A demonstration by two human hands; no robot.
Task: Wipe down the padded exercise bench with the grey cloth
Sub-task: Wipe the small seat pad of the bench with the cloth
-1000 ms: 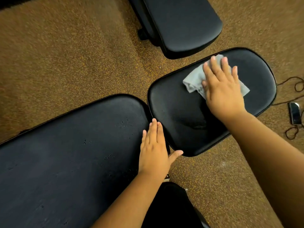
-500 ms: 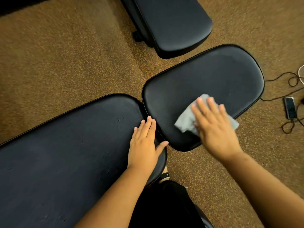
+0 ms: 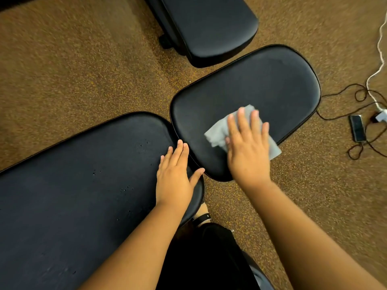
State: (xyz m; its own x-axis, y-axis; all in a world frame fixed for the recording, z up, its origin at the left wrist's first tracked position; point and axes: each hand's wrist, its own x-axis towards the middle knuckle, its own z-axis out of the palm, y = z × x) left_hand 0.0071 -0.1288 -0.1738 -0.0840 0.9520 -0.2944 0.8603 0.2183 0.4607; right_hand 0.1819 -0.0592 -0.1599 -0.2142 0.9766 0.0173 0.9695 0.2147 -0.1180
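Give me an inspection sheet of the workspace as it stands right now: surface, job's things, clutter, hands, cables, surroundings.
Surface: black seat pad and long back pad, small pits in the back pad.
Job's things: grey cloth lies flat on the seat pad near its front edge, one corner past the rim.
Clutter: phone on the floor at right.
Hands: right hand presses the cloth with straight fingers; left hand rests flat on the back pad's end.
Cables: black cable loops by the phone; white cable runs to a white plug.
Surroundings: brown speckled floor; second bench beyond.
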